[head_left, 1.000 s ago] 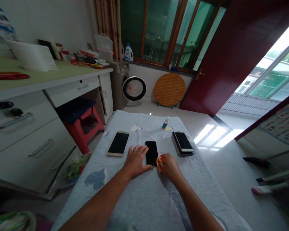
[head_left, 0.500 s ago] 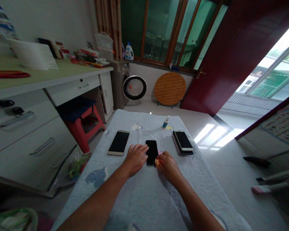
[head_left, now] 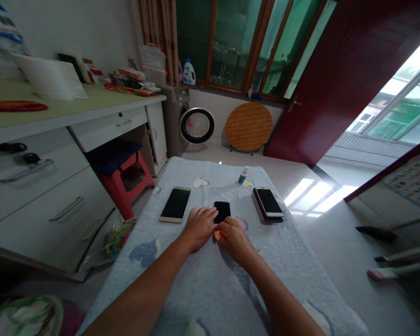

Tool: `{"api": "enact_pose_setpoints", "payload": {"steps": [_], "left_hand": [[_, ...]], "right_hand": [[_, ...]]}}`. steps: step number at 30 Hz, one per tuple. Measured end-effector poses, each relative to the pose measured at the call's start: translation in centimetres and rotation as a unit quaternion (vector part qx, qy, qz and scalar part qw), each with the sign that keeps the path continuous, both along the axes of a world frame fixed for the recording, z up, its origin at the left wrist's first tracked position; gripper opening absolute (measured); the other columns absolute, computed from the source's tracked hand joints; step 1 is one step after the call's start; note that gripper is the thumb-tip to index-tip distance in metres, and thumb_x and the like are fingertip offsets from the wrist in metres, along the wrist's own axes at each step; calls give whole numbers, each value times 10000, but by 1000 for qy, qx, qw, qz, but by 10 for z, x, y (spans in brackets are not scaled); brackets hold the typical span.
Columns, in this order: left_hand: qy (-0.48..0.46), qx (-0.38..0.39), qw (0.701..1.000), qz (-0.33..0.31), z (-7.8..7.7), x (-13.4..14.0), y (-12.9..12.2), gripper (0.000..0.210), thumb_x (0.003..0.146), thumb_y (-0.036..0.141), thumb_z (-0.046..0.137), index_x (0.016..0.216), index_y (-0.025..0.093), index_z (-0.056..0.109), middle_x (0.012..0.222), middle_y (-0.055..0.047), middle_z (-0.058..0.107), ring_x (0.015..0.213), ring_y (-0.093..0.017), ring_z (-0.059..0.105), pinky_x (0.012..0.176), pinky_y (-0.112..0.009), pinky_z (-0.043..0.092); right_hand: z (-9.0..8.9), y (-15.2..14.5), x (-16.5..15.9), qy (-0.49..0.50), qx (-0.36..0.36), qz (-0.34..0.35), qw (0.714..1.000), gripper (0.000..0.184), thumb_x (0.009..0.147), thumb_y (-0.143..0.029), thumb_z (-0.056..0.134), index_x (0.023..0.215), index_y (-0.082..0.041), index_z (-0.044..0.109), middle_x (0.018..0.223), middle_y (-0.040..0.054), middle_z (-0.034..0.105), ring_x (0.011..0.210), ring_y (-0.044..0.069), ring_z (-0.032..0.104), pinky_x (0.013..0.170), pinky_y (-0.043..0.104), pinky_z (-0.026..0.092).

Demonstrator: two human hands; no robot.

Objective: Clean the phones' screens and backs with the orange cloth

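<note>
Black phone lies face up on the tabletop, directly in front of the person, its lower end partly hidden by both hands. The left hand is open and palm down, fingers extended, with the fingertips resting on the phone's left side. The right hand is closed around a crumpled orange cloth (head_left: 219, 236), pinched at the phone's near end, close beside the left hand. Pale blue patterned fabric covers the tabletop (head_left: 210, 284). Left of the hands lies a larger gold-framed phone (head_left: 175, 205), screen dark; any marking on its bezel is too small to read. On the right, a white-framed phone (head_left: 269, 202) rests on top of a dark flat item (head_left: 258, 208), well apart from the right hand. Farther back stands a small spray bottle (head_left: 242, 176), upright, with a white top and a blue label whose lettering is too fine to make out. Beyond, by the window, a white detergent jug (head_left: 188, 73) with a blue cap carries a blurred label. Print on the wall chart (head_left: 415, 182) at far right is likewise illegible.
</note>
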State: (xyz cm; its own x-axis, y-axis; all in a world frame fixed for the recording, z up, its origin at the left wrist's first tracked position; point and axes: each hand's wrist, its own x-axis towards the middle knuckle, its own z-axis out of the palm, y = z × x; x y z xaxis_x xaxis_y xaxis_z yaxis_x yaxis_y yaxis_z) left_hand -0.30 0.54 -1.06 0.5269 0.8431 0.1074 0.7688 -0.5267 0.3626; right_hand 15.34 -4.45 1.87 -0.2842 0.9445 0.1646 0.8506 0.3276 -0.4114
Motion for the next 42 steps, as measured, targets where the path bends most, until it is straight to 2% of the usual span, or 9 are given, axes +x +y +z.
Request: {"api": "enact_pose_setpoints", "payload": {"steps": [8, 16, 20, 23, 28, 34, 39, 42], "left_hand": [[-9, 3, 1000, 8, 0, 1, -1, 441, 919, 350, 492, 1355, 288, 455, 1456, -14, 449, 1338, -255, 362, 1118, -557, 174], [-9, 21, 1000, 13, -1, 3, -1, 427, 923, 356, 478, 1344, 284, 472, 1423, -34, 486, 1316, -255, 384, 1109, -537, 192], [-9, 14, 1000, 9, 2, 2, -3, 425, 930, 300, 448, 1355, 283, 461, 1436, -37, 471, 1323, -244, 373, 1113, -524, 183], [-14, 8, 1000, 7, 3, 1, -3, 434, 929, 349, 451, 1359, 294, 452, 1448, -30, 456, 1333, -250, 361, 1120, -537, 162], [-17, -2, 1000, 7, 3, 0, -3, 448, 914, 380, 486, 1357, 319, 452, 1460, -22, 439, 1344, -261, 345, 1129, -536, 135], [-6, -12, 1000, 9, 3, 2, -2, 461, 911, 367, 489, 1366, 315, 433, 1474, -12, 422, 1348, -270, 342, 1124, -558, 132], [-10, -25, 1000, 5, 5, 0, -6, 508, 902, 378, 477, 1395, 290, 392, 1489, -33, 397, 1369, -274, 310, 1129, -571, 95], [-16, -35, 999, -13, 8, -3, -8, 656, 826, 459, 559, 1418, 260, 360, 1508, -57, 361, 1384, -299, 275, 1133, -575, 81]], "right_hand": [[9, -12, 29, 2, -32, -5, 999, 139, 826, -89, 561, 859, -175, 664, 900, 44, 559, 888, 150, 531, 796, 234, 392], [10, -4, 6, -110, -9, 40, 993, 90, 843, -163, 583, 901, -172, 650, 912, 55, 577, 876, 174, 519, 828, 277, 384], [9, -3, -4, -114, -10, 54, 992, 109, 862, -161, 552, 922, -174, 641, 939, 62, 571, 867, 173, 517, 786, 267, 389], [6, -4, 1, -113, -10, 48, 992, 116, 851, -140, 556, 924, -174, 639, 930, 63, 570, 878, 179, 515, 796, 273, 388], [5, -9, 26, -86, -25, 11, 996, 130, 817, -97, 562, 896, -172, 632, 935, 65, 562, 925, 180, 512, 831, 271, 392], [10, -13, 54, -37, -57, -28, 997, 152, 815, -70, 526, 853, -163, 640, 864, 37, 541, 814, 144, 520, 748, 236, 394], [15, -12, 43, 18, -25, 10, 999, 157, 860, -115, 524, 840, -177, 667, 877, 32, 533, 837, 139, 518, 762, 237, 393], [11, -6, 32, 19, -22, 33, 999, 157, 871, -135, 532, 829, -177, 678, 888, 36, 545, 842, 140, 518, 784, 245, 392]]}}
